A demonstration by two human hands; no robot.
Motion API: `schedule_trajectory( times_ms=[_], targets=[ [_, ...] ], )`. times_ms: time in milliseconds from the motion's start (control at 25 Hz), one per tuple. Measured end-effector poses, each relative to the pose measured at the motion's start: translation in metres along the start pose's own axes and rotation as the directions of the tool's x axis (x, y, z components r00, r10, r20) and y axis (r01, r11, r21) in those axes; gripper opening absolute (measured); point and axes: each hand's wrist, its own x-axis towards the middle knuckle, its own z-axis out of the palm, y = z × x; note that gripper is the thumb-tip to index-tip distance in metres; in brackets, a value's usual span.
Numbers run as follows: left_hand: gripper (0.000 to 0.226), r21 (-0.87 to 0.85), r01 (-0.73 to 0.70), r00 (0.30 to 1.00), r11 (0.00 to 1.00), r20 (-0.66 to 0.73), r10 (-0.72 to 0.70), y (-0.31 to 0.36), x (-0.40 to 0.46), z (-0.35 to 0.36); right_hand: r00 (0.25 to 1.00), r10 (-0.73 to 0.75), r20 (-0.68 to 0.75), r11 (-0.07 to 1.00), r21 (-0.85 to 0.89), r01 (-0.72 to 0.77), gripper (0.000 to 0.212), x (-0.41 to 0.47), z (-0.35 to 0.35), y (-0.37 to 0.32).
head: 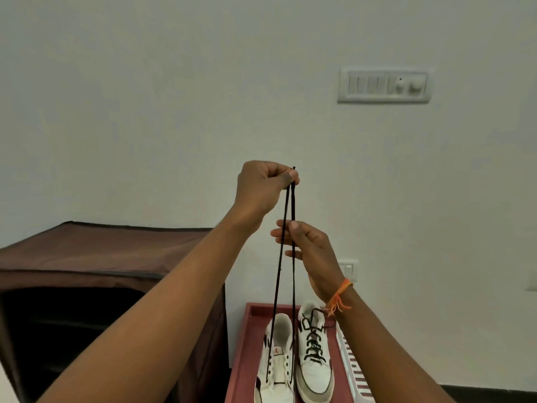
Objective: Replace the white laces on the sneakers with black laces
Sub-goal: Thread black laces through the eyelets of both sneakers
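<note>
Two white sneakers stand side by side on a red tray (247, 338). The right sneaker (315, 359) is laced with a black lace. The left sneaker (276, 365) has open eyelets, and a black lace (293, 274) rises from near its toe in two taut strands. My left hand (264, 184) is raised high and pinches both lace ends together at the top. My right hand (308, 245) is lower, its thumb and fingers closed lightly around the two strands. An orange thread band circles the right wrist.
A brown fabric rack (96, 274) with a dark open front stands at the left. A white striped object (353, 365) lies along the tray's right side. A switch panel (385, 85) and a small socket (348, 267) are on the pale wall.
</note>
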Motion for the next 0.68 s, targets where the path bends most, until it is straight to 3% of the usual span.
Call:
schedule_trajectory(
  times_ms=[200, 400, 520, 680],
  targets=[
    [0.013, -0.049, 0.067, 0.997, 0.997, -0.035, -0.068, 0.004, -0.002, -0.002, 0.996, -0.082, -0.023, 0.997, -0.001, 0.082, 0.030, 0.011, 0.002, -0.020],
    [0.013, -0.008, 0.144, 0.988, 0.990, 0.052, -0.143, -0.027, -0.011, 0.007, 0.993, -0.104, -0.058, 0.994, -0.027, 0.102, 0.023, 0.013, -0.007, -0.001],
    [0.013, 0.041, 0.241, 0.970, 0.970, 0.025, -0.242, -0.088, -0.031, 0.016, 0.998, -0.011, -0.055, 0.998, -0.066, 0.007, 0.019, 0.004, -0.013, 0.051],
    [0.021, 0.013, 0.524, 0.851, 0.852, -0.049, -0.523, -0.194, -0.075, 0.009, 0.956, 0.256, -0.140, 0.966, 0.013, -0.257, 0.017, -0.026, -0.036, 0.151]
  ],
)
